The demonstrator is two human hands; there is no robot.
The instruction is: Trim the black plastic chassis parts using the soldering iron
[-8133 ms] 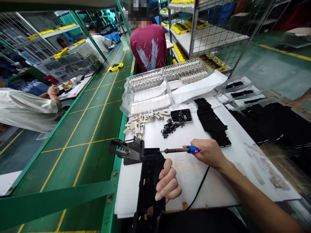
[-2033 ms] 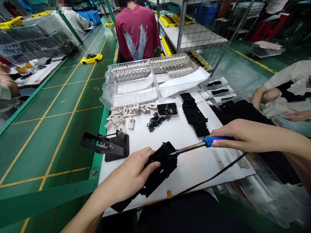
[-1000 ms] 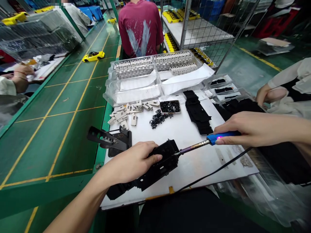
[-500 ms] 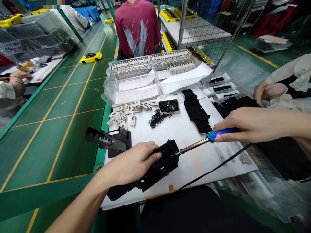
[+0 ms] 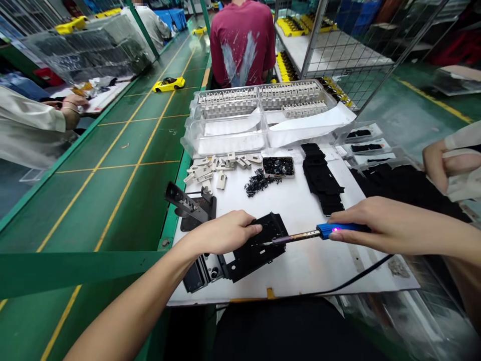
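Observation:
My left hand (image 5: 231,231) grips a black plastic part (image 5: 259,250) near the table's front edge, thumb on its upper face. In my right hand (image 5: 364,225) is a blue-handled soldering iron (image 5: 300,236) with a pink light showing. Its tip reaches over the black part's face, right of my left thumb; exact contact is too small to tell. Beyond the hands lie a pile of small black pieces (image 5: 259,183), an open box of such pieces (image 5: 278,166), and several whitish blocks (image 5: 221,180). Another black part (image 5: 322,178) lies at the right.
An iron stand (image 5: 195,208) is on the table's left side. Clear trays (image 5: 225,145) hold rows of whitish parts at the back. A cable (image 5: 361,276) trails from the iron. Left runs a green conveyor (image 5: 150,145) with a yellow toy car (image 5: 169,84). Other people sit nearby.
The view has shifted left. The iron's tip has moved from the black part's far right edge inward over its face, and the part now lies flatter.

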